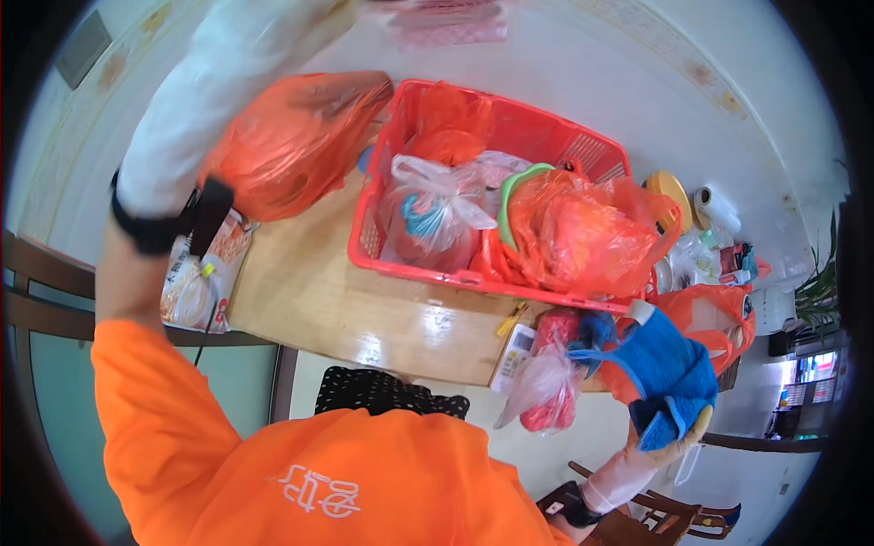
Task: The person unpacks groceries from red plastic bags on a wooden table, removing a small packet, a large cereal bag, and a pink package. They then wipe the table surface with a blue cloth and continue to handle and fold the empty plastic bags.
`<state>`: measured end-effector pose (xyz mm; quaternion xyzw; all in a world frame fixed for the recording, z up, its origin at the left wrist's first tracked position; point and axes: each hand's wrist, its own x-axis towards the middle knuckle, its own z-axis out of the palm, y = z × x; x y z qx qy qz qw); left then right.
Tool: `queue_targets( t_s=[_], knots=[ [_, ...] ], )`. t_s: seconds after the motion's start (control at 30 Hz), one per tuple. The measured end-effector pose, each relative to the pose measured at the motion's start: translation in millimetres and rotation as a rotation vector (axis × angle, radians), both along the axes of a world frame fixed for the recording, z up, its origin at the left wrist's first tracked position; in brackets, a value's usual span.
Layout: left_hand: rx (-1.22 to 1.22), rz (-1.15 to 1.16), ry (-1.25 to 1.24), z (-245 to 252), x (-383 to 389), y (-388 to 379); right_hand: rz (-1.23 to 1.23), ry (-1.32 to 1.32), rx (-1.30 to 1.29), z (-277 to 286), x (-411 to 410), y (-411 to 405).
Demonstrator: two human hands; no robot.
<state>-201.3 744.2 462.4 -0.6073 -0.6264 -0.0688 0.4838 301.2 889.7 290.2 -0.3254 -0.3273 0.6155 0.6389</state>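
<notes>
My right hand (686,440), with a pale sleeve on the forearm, grips a blue cloth (672,362) at the lower right, beside the table's edge. My left arm, in a white sleeve, reaches up to the top edge, where my left hand (338,15) is blurred and mostly cut off. Near it a pink patterned thing (450,31) shows against the wall; whether the hand holds it cannot be told. Between the arms, a red plastic basket (502,280) on the wooden table (300,280) holds several tied plastic bags and a light green rimmed item (509,198).
An orange plastic bag (293,150) and a printed food packet (205,286) lie at the left. A white device with buttons (512,358) and a bagged pink item (546,389) are at the front edge. Jars, a roll (717,208) and bags crowd the right; wooden chairs (655,522) stand beyond.
</notes>
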Motion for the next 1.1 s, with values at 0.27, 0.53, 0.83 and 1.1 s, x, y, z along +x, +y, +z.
queue_targets(
  t_s=[0.27, 0.53, 0.83, 1.1],
  knots=[
    [-0.617, -0.112, -0.594, -202.2, 79.3, -202.9, 0.612, 0.077, -0.032, 4.8, -134.6, -47.0],
    [-0.581, -0.059, -1.019, -374.5, 118.8, -254.8, 0.882, -1.051, 0.659, -0.9, -246.9, -142.9],
    [-0.914, 0.332, -1.046, -367.7, 78.5, -271.3, 1.352, -1.362, 1.732, -137.0, -393.9, -230.9],
    [-0.699, 0.303, -0.888, -357.3, 88.0, -263.6, 1.047, -1.576, 1.426, -167.4, -461.3, -161.4]
  ],
)
